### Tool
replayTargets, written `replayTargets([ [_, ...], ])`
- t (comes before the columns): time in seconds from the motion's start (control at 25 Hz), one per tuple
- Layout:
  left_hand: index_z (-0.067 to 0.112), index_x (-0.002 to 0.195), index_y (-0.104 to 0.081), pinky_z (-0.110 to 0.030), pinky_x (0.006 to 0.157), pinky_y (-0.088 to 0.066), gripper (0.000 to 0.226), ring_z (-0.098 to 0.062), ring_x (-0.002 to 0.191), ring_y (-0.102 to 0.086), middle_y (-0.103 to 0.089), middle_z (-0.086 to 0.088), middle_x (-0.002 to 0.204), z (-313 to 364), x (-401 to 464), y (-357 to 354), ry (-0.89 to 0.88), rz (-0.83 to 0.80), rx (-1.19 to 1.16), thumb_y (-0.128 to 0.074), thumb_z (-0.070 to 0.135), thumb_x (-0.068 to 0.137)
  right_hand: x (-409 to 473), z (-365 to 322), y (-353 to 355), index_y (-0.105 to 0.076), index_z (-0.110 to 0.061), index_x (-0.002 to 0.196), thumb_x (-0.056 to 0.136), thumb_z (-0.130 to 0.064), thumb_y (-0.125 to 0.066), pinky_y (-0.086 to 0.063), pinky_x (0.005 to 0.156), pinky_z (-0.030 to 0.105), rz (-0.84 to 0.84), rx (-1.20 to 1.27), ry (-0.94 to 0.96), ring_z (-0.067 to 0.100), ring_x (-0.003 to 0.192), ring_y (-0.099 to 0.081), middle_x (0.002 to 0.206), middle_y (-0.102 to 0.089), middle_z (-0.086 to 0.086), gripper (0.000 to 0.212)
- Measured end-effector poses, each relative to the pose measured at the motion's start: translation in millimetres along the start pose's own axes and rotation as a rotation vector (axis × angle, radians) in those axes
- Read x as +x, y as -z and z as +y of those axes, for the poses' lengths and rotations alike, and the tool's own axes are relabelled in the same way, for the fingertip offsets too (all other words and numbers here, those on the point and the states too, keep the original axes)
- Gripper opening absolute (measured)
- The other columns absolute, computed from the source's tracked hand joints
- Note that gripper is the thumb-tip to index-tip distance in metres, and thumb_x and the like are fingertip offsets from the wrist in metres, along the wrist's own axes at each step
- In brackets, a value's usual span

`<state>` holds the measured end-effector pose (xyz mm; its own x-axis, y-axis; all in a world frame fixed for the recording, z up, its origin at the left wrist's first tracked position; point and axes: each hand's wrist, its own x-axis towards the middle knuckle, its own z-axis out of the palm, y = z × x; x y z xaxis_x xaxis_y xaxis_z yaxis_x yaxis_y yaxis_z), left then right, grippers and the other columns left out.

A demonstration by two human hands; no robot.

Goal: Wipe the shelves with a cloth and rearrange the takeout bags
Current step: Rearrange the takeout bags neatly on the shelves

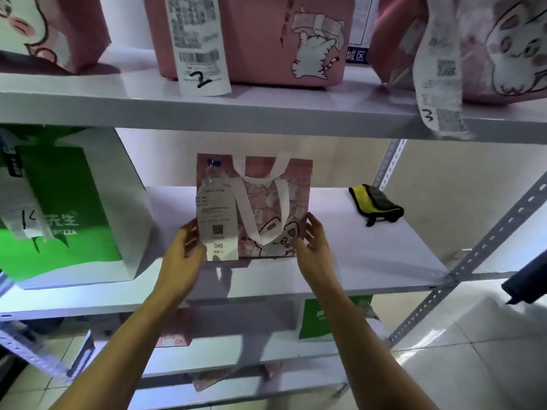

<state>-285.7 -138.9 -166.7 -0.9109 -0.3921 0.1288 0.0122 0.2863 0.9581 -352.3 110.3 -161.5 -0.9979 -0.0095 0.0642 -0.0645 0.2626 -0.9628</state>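
Two hands, left (185,255) and right (313,247), flank a small pink takeout bag (266,208) upright on the middle shelf (370,261), fingers spread, barely touching. Rearranging seems underway; the cloth (374,204) lies nearby, unused.

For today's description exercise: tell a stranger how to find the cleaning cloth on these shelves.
Find the white middle shelf, where two hands steady a small pink cat bag. Look right of that bag, toward the back corner. The cloth lies folded there, apart from the bag: the only yellow-and-dark-grey thing, and no bag.
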Motion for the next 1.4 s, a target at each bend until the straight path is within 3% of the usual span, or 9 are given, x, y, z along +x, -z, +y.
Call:
replayTargets([
  [0.16, 0.036, 0.141, -0.045, -0.021, 0.087, -0.052, 0.046, 0.001, 0.112, -0.058, -0.059, 0.019, 0.130, 11, -9, -47, -0.026, -0.041, 0.007, -0.053, 0.021, 0.097, 12, 17, 41, -0.038, -0.036, 0.146, 0.097, -0.022, -0.064, -0.055, 0.098, 0.037, 0.049, 0.096, -0.005, 0.002, 0.110, -0.059, 0.116, -0.057, -0.026, 0.057],
  [0.32, 0.031, 0.141, -0.045, -0.023, 0.089, -0.055, 0.045, -0.004, 0.116, -0.059, -0.059, 0.016, 0.133, 29, -14, -110, -0.049, -0.132, -0.032, -0.055, 0.019, 0.098, 22, 34, 98, -0.044, -0.029, 0.144, 0.096, -0.017, -0.061, -0.053, 0.104, 0.043, 0.194, 0.100, -0.049, 0.014, 0.116, -0.060, 0.127, -0.059, -0.010, 0.052],
  [0.48, 0.025, 0.143, -0.043, -0.005, 0.075, -0.051, 0.048, -0.009, 0.119, -0.057, -0.058, 0.010, 0.134, 45, -20, -161, -0.051, -0.185, -0.040, -0.053, 0.010, 0.098, 29, 49, 141, -0.047, -0.030, 0.143, 0.096, -0.021, -0.061, -0.055, 0.097, 0.044, 0.311, 0.041, -0.075, 0.022, 0.113, -0.062, 0.125, -0.062, 0.007, 0.050],
  [0.72, 0.028, 0.143, -0.041, -0.001, 0.074, -0.048, 0.051, -0.005, 0.117, -0.053, -0.054, 0.013, 0.130, 63, -31, -205, -0.050, -0.251, -0.014, -0.052, 0.006, 0.098, 38, 60, 183, -0.049, -0.024, 0.144, 0.096, -0.023, -0.061, -0.053, 0.091, 0.037, 0.396, 0.045, -0.081, 0.023, 0.111, -0.062, 0.121, -0.065, 0.009, 0.049],
  [0.8, 0.029, 0.144, -0.039, -0.004, 0.079, -0.048, 0.054, -0.004, 0.118, -0.050, -0.052, 0.014, 0.129, 66, -34, -209, -0.047, -0.269, 0.003, -0.052, 0.005, 0.097, 38, 63, 188, -0.049, -0.019, 0.142, 0.096, -0.022, -0.063, -0.054, 0.097, 0.041, 0.402, 0.074, -0.085, 0.024, 0.113, -0.063, 0.123, -0.065, 0.008, 0.048],
  [0.96, 0.025, 0.146, -0.037, -0.035, 0.107, -0.046, 0.054, -0.010, 0.125, -0.049, -0.052, 0.005, 0.139, 71, -39, -204, -0.045, -0.265, 0.078, -0.054, 0.009, 0.098, 37, 70, 186, -0.051, -0.019, 0.139, 0.096, -0.022, -0.065, -0.052, 0.101, 0.039, 0.408, 0.060, -0.072, 0.020, 0.119, -0.060, 0.130, -0.062, 0.006, 0.046],
  [1.12, 0.026, 0.148, -0.034, -0.027, 0.098, -0.040, 0.056, -0.013, 0.125, -0.047, -0.046, 0.001, 0.148, 67, -48, -193, -0.007, -0.236, 0.215, -0.056, 0.019, 0.098, 28, 81, 179, -0.049, -0.021, 0.140, 0.097, -0.027, -0.064, -0.047, 0.099, 0.032, 0.443, 0.059, -0.081, 0.013, 0.120, -0.054, 0.135, -0.058, 0.004, 0.046],
  [1.24, 0.029, 0.143, -0.038, -0.024, 0.096, -0.040, 0.051, -0.012, 0.128, -0.047, -0.047, 0.005, 0.146, 55, -62, -183, 0.001, -0.251, 0.247, -0.056, 0.015, 0.097, 11, 92, 171, -0.050, -0.022, 0.141, 0.098, -0.020, -0.062, -0.047, 0.105, 0.034, 0.463, 0.065, -0.118, 0.015, 0.122, -0.055, 0.137, -0.059, 0.002, 0.045],
  [1.4, 0.029, 0.136, -0.047, -0.034, 0.107, -0.045, 0.045, -0.006, 0.126, -0.048, -0.055, 0.008, 0.136, 37, -83, -165, -0.018, -0.247, 0.273, -0.054, 0.009, 0.097, -24, 99, 147, -0.054, -0.033, 0.136, 0.096, -0.016, -0.060, -0.046, 0.087, 0.021, 0.453, 0.000, -0.102, 0.000, 0.097, -0.056, 0.130, -0.058, -0.010, 0.044],
])
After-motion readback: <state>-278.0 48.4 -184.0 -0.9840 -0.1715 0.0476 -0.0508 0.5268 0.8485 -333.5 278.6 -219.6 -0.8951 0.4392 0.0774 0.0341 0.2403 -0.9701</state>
